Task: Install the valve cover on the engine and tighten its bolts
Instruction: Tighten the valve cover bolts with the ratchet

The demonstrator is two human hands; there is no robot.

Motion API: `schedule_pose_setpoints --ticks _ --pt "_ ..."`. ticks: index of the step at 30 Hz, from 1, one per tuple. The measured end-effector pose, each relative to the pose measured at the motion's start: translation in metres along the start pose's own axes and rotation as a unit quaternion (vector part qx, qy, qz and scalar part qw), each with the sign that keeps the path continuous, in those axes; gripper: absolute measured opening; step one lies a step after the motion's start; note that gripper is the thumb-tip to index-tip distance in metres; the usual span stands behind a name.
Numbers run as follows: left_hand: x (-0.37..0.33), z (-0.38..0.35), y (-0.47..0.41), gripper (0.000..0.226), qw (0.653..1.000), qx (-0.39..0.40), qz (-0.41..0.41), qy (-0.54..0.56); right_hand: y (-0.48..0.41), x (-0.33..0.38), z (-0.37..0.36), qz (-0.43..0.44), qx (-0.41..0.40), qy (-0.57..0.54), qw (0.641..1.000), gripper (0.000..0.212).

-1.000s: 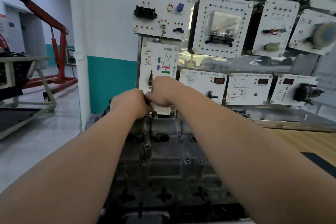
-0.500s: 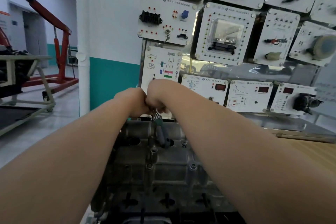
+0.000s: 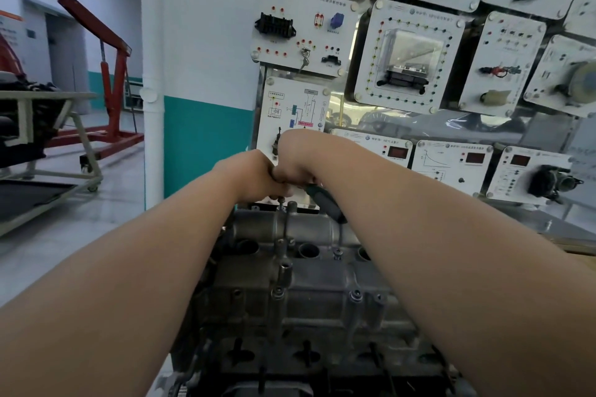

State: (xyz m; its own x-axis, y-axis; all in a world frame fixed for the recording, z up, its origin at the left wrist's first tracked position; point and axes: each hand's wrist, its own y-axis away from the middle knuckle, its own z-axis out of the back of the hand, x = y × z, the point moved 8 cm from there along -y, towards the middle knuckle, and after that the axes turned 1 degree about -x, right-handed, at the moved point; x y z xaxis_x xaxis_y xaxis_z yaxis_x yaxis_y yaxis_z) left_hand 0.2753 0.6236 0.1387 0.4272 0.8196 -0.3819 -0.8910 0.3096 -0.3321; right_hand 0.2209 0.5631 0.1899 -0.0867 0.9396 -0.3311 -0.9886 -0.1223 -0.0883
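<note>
My right hand [image 3: 298, 159] is closed round the top end of a wrench [image 3: 327, 201]. Its dark handle, with a green band, slants down and to the right from under my palm. My left hand [image 3: 253, 172] is balled up tight against the right one, knuckle to knuckle, with its back to the camera. I cannot tell whether it grips the head of the wrench or only steadies it. A short metal shaft [image 3: 281, 202] shows just below the left hand and points down at the far edge of the valve cover [image 3: 322, 277].

The grey cast valve cover sits on the engine [image 3: 274, 361], between and below my forearms. A bolt [image 3: 356, 295] stands seated in it near my right forearm. Another bolt [image 3: 337, 253] is further back, beside the round openings.

Behind the engine stands a board of white training panels [image 3: 409, 55] with sockets, switches and red displays. A white pipe [image 3: 151, 106] runs down the wall to the left. Beyond it are a red engine crane [image 3: 113, 80] and a wheeled trolley [image 3: 77, 135] on the floor. A strip of wooden worktop [image 3: 577, 248] shows at the right edge.
</note>
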Motion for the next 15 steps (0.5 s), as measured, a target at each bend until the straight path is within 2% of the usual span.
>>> schedule_pose_setpoints --ticks 7,12,15 --pt "0.0001 0.0023 0.0004 0.032 1.000 -0.021 -0.005 0.011 0.0002 0.0052 -0.0032 0.000 0.028 0.023 0.999 0.012" --pt "0.0014 0.0008 -0.0006 0.032 1.000 -0.021 -0.005 0.000 -0.0041 0.0089 -0.0072 -0.006 0.031 0.034 0.999 0.025" --pt "0.0010 0.0015 -0.0020 0.029 1.000 -0.019 -0.007 0.019 -0.0074 0.0069 -0.0067 -0.017 0.028 0.039 0.999 0.021"
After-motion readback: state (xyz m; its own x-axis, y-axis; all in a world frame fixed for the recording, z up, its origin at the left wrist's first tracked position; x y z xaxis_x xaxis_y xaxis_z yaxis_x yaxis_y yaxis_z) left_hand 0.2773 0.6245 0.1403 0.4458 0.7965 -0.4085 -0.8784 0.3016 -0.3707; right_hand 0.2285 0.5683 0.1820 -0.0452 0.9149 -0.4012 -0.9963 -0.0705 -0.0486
